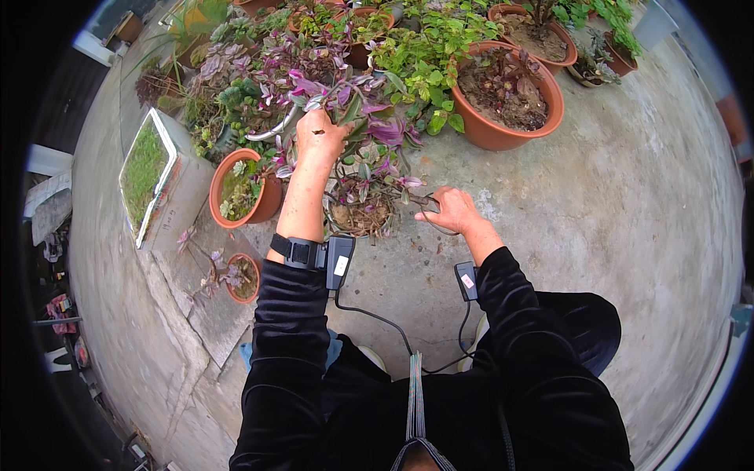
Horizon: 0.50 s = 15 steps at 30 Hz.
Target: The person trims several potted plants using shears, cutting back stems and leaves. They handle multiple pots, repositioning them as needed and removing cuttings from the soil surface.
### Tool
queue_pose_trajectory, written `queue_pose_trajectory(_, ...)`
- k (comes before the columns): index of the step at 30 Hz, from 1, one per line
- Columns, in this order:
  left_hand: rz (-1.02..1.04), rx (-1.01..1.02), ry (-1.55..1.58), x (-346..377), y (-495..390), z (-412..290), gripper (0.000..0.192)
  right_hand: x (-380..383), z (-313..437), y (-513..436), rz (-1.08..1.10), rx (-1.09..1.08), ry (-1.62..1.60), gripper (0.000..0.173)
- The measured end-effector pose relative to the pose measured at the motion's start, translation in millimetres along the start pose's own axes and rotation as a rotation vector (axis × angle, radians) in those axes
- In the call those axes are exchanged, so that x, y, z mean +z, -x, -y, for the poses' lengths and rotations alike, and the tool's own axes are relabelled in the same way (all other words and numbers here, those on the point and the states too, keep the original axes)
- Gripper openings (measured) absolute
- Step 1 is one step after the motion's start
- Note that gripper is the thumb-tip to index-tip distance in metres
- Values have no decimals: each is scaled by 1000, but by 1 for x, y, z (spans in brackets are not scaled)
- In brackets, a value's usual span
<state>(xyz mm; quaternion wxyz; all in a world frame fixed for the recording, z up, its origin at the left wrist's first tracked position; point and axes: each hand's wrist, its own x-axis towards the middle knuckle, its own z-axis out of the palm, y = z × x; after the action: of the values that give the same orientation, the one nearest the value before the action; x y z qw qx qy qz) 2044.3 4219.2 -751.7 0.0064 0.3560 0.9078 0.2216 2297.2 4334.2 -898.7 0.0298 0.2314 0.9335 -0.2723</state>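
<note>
Below me on the concrete, a pot of purple-and-green trailing tradescantia (pixel 359 218) stands with soil and bare stems showing. My left hand (pixel 321 135) is closed around leafy purple stems (pixel 386 129) above that pot, its fingers partly hidden by leaves. To the right of the pot, my right hand (pixel 450 209) grips the looped handles of metal scissors (pixel 433 215). The blades point left toward the stems at the pot's edge; whether they touch a stem cannot be told.
A large terracotta-coloured pot (pixel 500 138) stands at the upper right. Left are a pot of succulents (pixel 268 200), a small pot (pixel 244 294) and a white foam box (pixel 194 176) with grass-like greenery. Many potted plants crowd the top. Cables (pixel 377 316) run from both wrist devices.
</note>
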Motion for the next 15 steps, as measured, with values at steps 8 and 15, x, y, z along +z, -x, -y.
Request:
queue_pose_trajectory(8, 30, -5, -15, -1, 2, -5, 38, 14, 19, -2, -90, -150, 27, 64)
queue_pose_trajectory(15, 31, 17, -22, -2, 6, -5, 36, 19, 23, -1, -4, -43, -69, 67)
